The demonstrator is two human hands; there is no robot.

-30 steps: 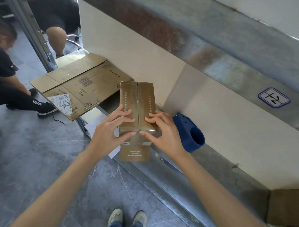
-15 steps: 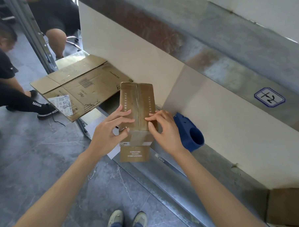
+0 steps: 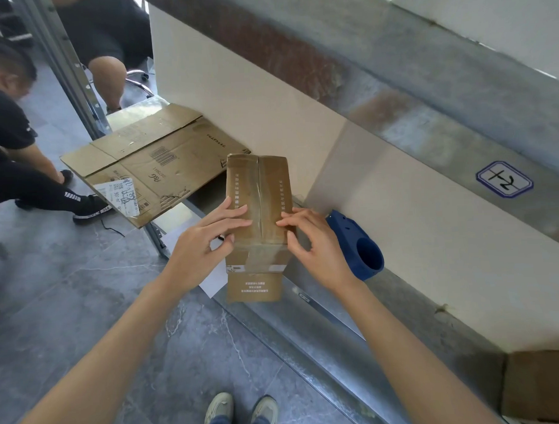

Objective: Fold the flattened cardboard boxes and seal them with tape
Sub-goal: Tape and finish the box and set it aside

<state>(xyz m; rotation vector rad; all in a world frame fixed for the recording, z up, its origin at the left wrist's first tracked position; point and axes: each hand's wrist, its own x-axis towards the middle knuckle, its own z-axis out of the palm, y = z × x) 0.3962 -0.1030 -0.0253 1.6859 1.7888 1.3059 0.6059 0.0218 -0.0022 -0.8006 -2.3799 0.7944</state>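
Your small cardboard box (image 3: 259, 193) stands at the near edge of the metal surface (image 3: 358, 362), with tape (image 3: 258, 261) along its top seam and down the near face. Your left hand (image 3: 206, 244) has a slack grip, fingers straight and flat on the top, left of the seam. Your right hand (image 3: 311, 245) presses bent fingertips right of the seam, its grip not closed round anything. The blue tape dispenser (image 3: 359, 246) sits just beside that hand. A flattened box (image 3: 154, 159) lies behind to the left.

Corner carton (image 3: 540, 388) half out of frame at lower right; blue object (image 3: 348, 233) partly behind the right hand (image 3: 318, 248).
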